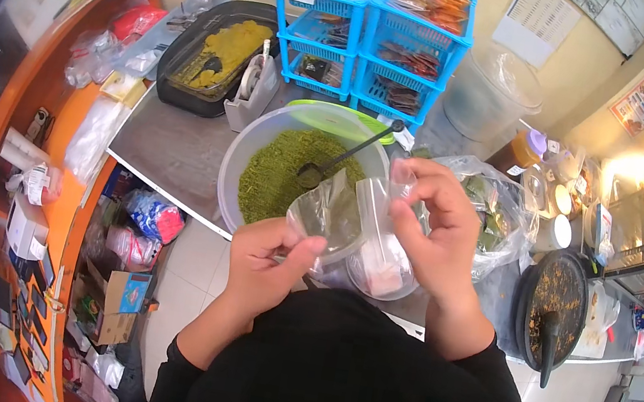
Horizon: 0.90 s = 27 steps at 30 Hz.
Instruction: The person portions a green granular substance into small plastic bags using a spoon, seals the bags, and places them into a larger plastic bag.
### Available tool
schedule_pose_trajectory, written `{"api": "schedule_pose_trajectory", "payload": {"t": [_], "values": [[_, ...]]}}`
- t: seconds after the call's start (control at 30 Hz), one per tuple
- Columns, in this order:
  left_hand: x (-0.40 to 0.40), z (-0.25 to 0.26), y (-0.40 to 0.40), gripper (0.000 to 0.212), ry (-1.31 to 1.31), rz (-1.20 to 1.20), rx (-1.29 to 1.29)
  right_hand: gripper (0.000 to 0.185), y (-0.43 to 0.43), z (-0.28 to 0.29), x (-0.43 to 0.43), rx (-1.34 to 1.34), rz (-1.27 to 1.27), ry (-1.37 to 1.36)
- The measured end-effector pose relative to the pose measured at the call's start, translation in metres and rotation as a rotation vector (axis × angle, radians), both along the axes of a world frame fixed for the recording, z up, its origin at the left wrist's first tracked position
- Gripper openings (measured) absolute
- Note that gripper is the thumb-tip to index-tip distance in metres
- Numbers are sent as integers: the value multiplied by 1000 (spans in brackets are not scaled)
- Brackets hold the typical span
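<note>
Between my two hands is a small clear plastic bag (327, 217). My left hand (269, 262) pinches its lower left edge between thumb and fingers. My right hand (441, 226) grips clear plastic at the upper right; whether this is the same bag or another is hard to tell. Just beyond the hands stands a round translucent tub (236, 149) filled with a green, crumbly food mix (275, 175). A black long-handled spoon (362, 149) rests in the mix, its handle leaning on the rim. Under my right hand, a small clear round container (402, 289) holds small plastic bags (382, 267).
Blue stacked baskets (362, 49) with packed sachets stand behind the tub. A black tray (174, 76) of yellow paste is at the left, beside a tape dispenser (254, 89). To the right lie a plastic bag of green packets (489, 221) and a stone mortar (533, 323).
</note>
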<state>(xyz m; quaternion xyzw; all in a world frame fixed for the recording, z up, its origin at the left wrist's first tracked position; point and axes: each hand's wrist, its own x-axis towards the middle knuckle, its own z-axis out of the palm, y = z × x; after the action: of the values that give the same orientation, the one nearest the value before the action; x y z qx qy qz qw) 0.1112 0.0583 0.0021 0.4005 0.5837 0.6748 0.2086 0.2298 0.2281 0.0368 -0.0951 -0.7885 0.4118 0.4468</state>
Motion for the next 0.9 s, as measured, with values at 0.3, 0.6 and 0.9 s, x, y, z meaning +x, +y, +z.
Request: {"api": "schedule_pose_trajectory", "payload": {"t": [0.3, 0.6, 0.9], "values": [[-19, 5, -2, 20, 17, 41, 47, 19, -38, 23, -26, -306, 453, -369], [-32, 12, 0, 19, -7, -17, -53, 11, -40, 13, -41, -43, 238, -358], [-56, 10, 0, 31, 186, 108, -218, 18, -22, 18, -51, 647, 186, -337]]}}
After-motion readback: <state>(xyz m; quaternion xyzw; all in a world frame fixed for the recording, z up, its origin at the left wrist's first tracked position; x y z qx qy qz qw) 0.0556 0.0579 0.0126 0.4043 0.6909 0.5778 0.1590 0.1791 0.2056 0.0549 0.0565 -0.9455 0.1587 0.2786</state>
